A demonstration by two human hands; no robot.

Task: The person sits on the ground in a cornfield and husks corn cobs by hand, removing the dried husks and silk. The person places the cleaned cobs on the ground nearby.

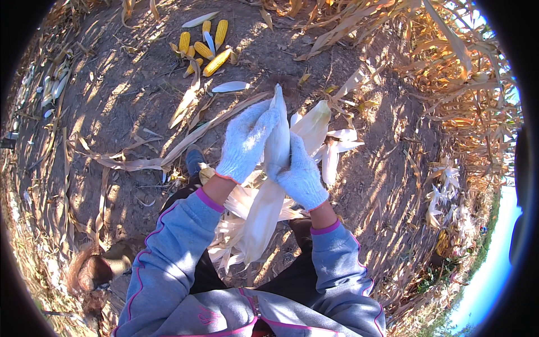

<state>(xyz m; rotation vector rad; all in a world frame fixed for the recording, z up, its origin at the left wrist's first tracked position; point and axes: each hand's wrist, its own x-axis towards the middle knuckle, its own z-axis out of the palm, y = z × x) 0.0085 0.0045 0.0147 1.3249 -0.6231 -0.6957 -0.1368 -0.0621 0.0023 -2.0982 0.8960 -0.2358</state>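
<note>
An ear of corn in its pale husk (278, 141) points away from me, upright in the picture, between my two gloved hands. My left hand (248, 137), in a white knit glove, lies along the ear's left side near its tip. My right hand (301, 177), gloved alike, grips it low on the right, by its base. A broad loose husk leaf (261, 219) hangs below it, over a heap of stripped husks (225, 242) between my legs. Whether kernels are bared is hidden. Another husk-covered ear (313, 124) lies just beyond my right hand.
Several bare yellow corn ears (217, 63) lie in a pile on the soil ahead, with loose husk pieces (230, 86) near them. Opened husks (330, 162) lie to the right. Dry corn stalks (463, 84) stand at the upper right. A shoe (194, 159) shows beside my left arm.
</note>
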